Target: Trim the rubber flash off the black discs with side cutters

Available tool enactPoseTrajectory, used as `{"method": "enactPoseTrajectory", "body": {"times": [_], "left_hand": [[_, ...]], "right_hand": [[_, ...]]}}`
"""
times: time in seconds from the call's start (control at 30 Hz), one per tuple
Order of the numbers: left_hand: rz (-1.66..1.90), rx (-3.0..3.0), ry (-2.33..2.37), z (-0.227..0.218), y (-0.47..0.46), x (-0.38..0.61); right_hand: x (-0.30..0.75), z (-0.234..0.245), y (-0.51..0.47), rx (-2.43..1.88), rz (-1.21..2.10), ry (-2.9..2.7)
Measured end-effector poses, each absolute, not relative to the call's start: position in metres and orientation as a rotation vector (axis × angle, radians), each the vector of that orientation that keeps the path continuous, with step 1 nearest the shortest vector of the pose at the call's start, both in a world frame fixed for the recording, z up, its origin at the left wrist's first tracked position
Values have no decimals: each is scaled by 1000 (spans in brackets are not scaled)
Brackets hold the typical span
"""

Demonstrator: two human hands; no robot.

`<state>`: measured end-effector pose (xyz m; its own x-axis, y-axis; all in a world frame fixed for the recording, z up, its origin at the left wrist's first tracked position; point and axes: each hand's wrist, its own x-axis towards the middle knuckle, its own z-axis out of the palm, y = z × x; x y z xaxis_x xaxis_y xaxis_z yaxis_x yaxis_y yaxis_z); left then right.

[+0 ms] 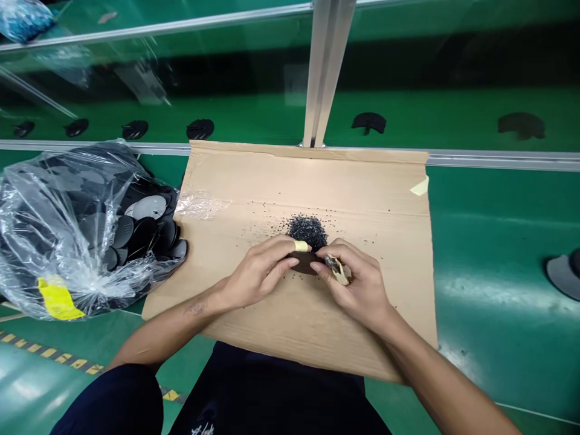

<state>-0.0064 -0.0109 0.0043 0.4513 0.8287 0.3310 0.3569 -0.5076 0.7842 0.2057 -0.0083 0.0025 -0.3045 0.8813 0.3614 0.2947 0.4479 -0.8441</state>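
My left hand [260,272] pinches a small dark flat part [304,262] over a sheet of cardboard [317,187]; one fingertip is wrapped in yellow tape. My right hand [357,284] is closed round a small metal-tipped tool with a tape-wrapped handle [338,269], its tip against the part's right edge. A heap of black shavings [308,231] lies on the cardboard just beyond both hands, with loose specks scattered around it.
A clear plastic bag [67,229] full of dark round parts, with a yellow label, lies at the left. Several black parts [200,128] sit on the green belt beyond an aluminium rail [498,159]. An upright aluminium post [324,72] stands behind the cardboard. A grey part [564,275] lies at the right edge.
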Motion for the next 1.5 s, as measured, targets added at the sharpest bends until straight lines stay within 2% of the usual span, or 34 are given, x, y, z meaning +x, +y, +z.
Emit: {"method": "enactPoseTrajectory", "body": {"times": [0.33, 0.77, 1.5], "left_hand": [[1162, 1855, 943, 4, -10, -4], [1335, 2049, 837, 2, -8, -5], [1338, 2112, 852, 5, -12, -7]], "right_hand": [[207, -1, -11, -833, 719, -1872], [204, -4, -12, -771, 742, -1894], [204, 0, -9, -726, 790, -1940]]}}
